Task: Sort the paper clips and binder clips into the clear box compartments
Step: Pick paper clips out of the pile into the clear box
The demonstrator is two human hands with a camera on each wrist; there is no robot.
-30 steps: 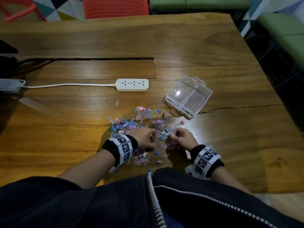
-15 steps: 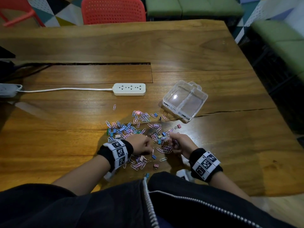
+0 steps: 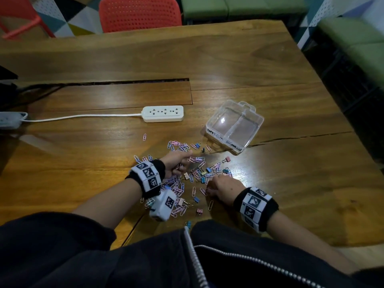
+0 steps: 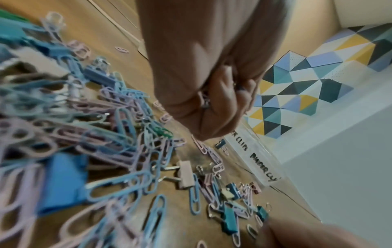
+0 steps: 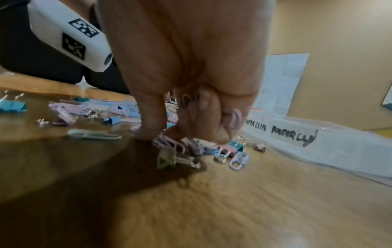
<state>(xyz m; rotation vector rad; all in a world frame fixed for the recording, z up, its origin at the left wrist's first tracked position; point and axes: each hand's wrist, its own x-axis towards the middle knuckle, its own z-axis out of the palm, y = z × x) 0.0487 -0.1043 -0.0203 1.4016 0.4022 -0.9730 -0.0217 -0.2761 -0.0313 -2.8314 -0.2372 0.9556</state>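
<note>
A loose pile of pastel paper clips and small binder clips (image 3: 199, 172) (image 4: 127, 134) lies on the wooden table. Beyond it to the right stands the clear two-compartment box (image 3: 257, 125), its front wall labelled for paper clips and binder clips (image 5: 292, 134) (image 4: 263, 169); both compartments look empty. My left hand (image 3: 184, 165) (image 4: 212, 104) hovers over the far part of the pile, fingers curled round several paper clips. My right hand (image 3: 209, 189) (image 5: 169, 132) is down on the near right of the pile, pink paper clips (image 5: 234, 119) tucked in its curled fingers, thumb and forefinger pinching at more clips.
A white power strip (image 3: 163, 113) with its cable lies left of the box. A cable slot (image 3: 104, 82) and a crack (image 3: 301, 136) cut the tabletop. A red chair (image 3: 139, 13) stands at the far edge. The table's right edge drops off near the green seats (image 3: 353, 38).
My left hand has lifted off the pile and moved forward and right, toward the box, still holding clips. My right hand has stayed low on the pile, gathering clips.
</note>
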